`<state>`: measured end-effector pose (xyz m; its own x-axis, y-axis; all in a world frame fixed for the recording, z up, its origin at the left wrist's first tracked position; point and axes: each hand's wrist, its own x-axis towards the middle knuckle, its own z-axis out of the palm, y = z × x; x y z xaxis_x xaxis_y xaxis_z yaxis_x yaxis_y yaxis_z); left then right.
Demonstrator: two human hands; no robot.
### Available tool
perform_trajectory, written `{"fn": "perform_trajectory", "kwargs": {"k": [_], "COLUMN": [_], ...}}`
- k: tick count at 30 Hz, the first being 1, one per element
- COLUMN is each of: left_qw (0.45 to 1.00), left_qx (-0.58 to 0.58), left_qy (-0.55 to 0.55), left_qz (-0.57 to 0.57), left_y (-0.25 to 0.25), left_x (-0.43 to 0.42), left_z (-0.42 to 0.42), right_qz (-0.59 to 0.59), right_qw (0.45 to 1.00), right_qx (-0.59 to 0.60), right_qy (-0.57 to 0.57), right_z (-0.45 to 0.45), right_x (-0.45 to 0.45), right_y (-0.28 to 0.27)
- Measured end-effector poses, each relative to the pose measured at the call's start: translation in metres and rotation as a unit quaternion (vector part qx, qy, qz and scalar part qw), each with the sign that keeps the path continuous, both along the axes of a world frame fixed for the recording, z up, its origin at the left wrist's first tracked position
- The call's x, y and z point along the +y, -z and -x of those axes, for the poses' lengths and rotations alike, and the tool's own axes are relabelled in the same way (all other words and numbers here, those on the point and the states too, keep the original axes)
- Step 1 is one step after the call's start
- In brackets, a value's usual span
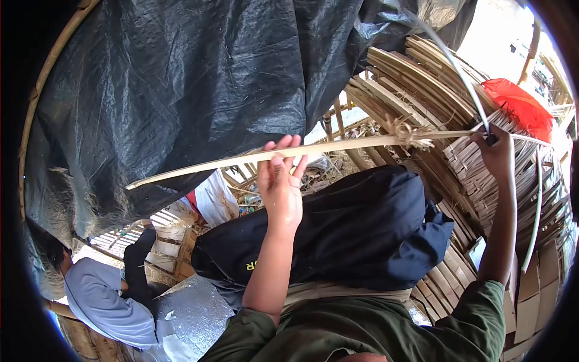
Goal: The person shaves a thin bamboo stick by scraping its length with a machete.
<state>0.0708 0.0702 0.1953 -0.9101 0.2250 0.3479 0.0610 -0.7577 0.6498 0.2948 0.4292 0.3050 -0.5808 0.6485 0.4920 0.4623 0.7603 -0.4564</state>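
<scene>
A long pale bamboo strip (338, 145) runs across the view above my lap, its pointed end at the left. Curled shavings (413, 134) cluster on it right of the middle. My left hand (282, 175) supports the strip from below, with the thumb against it and the fingers behind. Over at the right, my right hand (496, 148) is closed round a dark handle near the strip's other end. A long thin blade-like piece (455, 63) extends up and left from that hand. How far the fingers wrap the strip there is unclear.
Black plastic sheeting (241, 66) hangs in front. Stacked bamboo slats (422, 84) and a red bag (522, 105) lie at the right. Dark cloth (338, 229) covers my lap. Another person in a grey shirt (108, 298) sits at the lower left, beside a silvery surface (193, 314).
</scene>
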Motion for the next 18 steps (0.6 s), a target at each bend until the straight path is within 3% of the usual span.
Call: {"fn": "perform_trajectory", "kwargs": {"k": [1,3,8,11,14,18], "left_qw": [0.999,0.998,0.987,0.975,0.973,0.955], "left_qx": [0.012,0.047,0.153,0.216,0.209,0.237], "left_qy": [-0.033,0.014,0.022,-0.047,-0.088,-0.153], "left_qz": [-0.022,-0.035,-0.035,-0.027,-0.043,-0.089], "left_y": [0.000,-0.012,-0.092,-0.131,-0.159,-0.175], "left_x": [0.003,0.004,0.014,0.026,0.027,0.003], "left_z": [0.002,0.004,-0.008,-0.003,0.003,0.024], "right_qz": [0.004,0.010,-0.029,-0.019,0.014,-0.025], "right_qw": [1.000,1.000,0.999,0.998,0.999,0.998], "right_qx": [0.012,0.017,0.025,0.043,0.033,0.013], "right_qy": [-0.010,-0.017,-0.038,-0.049,-0.038,-0.058], "right_z": [-0.004,-0.010,0.003,0.032,0.068,0.089], "right_x": [0.007,0.018,0.046,0.061,0.056,0.015], "right_y": [-0.003,-0.010,-0.001,0.016,0.019,-0.020]}}
